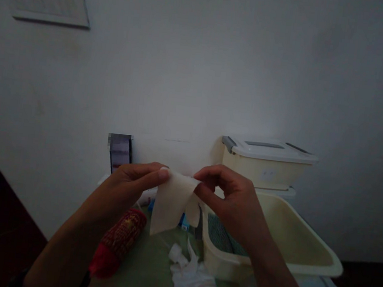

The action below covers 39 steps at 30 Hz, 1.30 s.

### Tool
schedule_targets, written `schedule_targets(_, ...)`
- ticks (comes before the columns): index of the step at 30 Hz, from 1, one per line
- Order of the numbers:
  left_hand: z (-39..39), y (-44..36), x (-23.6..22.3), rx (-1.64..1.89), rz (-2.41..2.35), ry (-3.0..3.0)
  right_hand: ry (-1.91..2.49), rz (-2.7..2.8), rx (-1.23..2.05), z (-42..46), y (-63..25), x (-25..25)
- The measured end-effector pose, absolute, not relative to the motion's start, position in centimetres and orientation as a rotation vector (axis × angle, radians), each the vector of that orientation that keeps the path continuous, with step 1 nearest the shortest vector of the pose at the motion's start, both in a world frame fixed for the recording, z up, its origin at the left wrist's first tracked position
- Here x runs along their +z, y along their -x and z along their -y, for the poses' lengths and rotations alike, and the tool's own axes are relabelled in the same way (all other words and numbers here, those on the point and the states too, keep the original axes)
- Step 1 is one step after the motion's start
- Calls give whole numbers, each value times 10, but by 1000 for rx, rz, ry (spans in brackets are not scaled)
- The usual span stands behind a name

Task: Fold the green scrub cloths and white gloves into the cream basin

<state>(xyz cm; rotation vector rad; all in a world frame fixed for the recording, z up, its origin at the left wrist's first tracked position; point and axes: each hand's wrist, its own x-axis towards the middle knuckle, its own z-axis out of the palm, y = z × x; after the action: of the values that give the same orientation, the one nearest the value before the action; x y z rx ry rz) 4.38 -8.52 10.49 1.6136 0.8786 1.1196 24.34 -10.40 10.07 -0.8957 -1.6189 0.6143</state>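
Observation:
My left hand (140,179) pinches the upper left corner of a thin, off-white tissue (169,205) between thumb and fingers. At the tissue's upper right corner, my right hand (229,191) is closed in a pinch too. The sheet hangs down between them, above the green surface, with a smaller flap at its right side. Below it lies a crumpled white soft pack or cloth (195,283). Close to my left forearm is a red bundle with a gold pattern (119,243). My right wrist passes in front of an open cream bin (302,260).
Behind the open bin stands a lidded cream storage box (267,169) with grey latches. A phone (121,152) leans upright near the white wall. Small blue packets (185,222) lie behind the tissue. Dark green netted material (219,233) sits inside the bin.

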Motion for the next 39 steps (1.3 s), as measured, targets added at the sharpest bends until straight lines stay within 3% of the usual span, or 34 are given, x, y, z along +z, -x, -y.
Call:
schedule_targets(6,86,-48,106,1151,-955,-1540,879,1762,686,108,-249,104)
schedule_targets(18,85,-46,104,1160,-909,-1478,979,1781,333,105,-252,104)
schedule_targets(25,84,-49,103,1170,-789,-1394,986,1757,645,104,-249,103)
schedule_targets(39,96,-52,113,1206,-968,-1647,919,1644,836,103,-250,101)
